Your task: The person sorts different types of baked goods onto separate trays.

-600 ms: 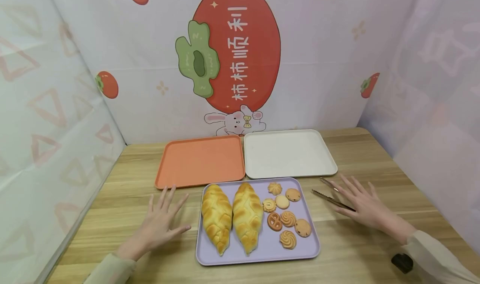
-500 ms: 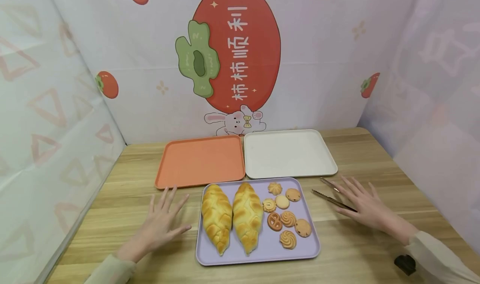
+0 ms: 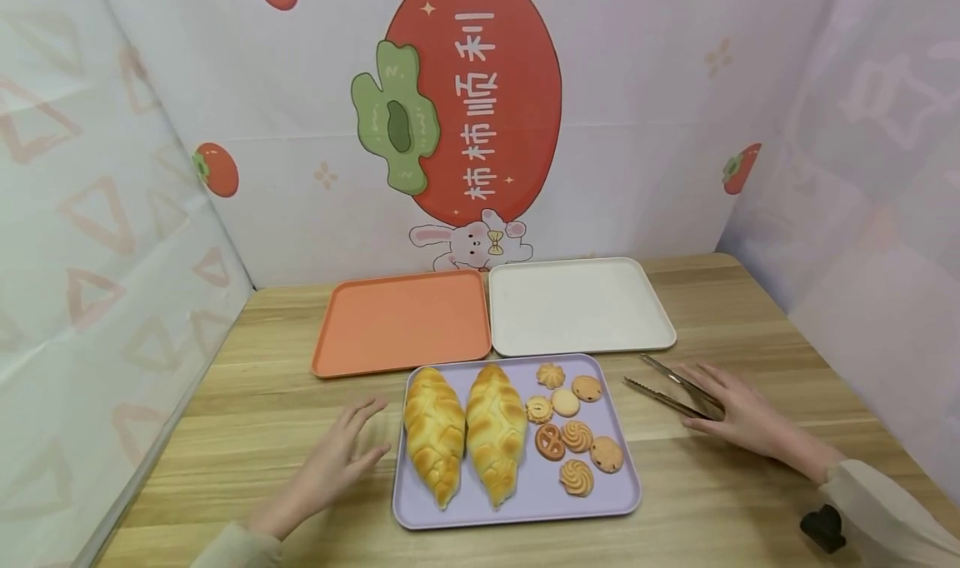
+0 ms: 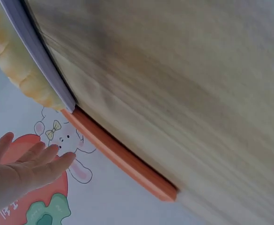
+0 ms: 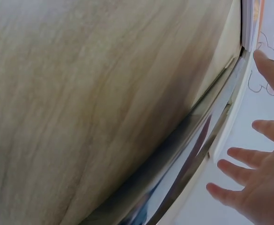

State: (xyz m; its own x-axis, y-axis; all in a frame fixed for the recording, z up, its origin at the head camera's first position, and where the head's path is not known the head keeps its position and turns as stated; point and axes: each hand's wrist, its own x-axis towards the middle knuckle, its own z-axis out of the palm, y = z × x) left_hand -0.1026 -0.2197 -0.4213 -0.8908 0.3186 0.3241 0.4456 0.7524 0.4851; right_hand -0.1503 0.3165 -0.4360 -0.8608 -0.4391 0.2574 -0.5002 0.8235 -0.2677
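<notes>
My left hand (image 3: pixel 330 460) hovers left of the lilac tray (image 3: pixel 525 514), fingers relaxed and holding nothing. In the left wrist view its fingers (image 4: pixel 38 161) stick out loosely. On the tray lie two braided bread loaves (image 3: pixel 433 435), a pretzel-shaped cookie (image 3: pixel 550 442) and several other cookies (image 3: pixel 577 477). To the right, my right hand (image 3: pixel 750 418) is over the handle end of metal tongs (image 3: pixel 663 397), which lie with their arms apart. The hand hides the rear of the tongs. In the right wrist view the fingers (image 5: pixel 249 157) are spread beside the tongs (image 5: pixel 193 145), not wrapped round them.
Behind the lilac tray, an orange tray (image 3: pixel 401 322) and a white tray (image 3: pixel 577 308) stand side by side on the wooden table (image 3: pixel 247 418). Near the right sleeve is a small black object (image 3: pixel 823 528). Printed cloth walls (image 3: pixel 637 135) enclose the back and sides.
My left hand has drawn slightly back and turned, its fingers less spread. My right hand has shifted a little right and back, fingers closer together, showing more of the tongs.
</notes>
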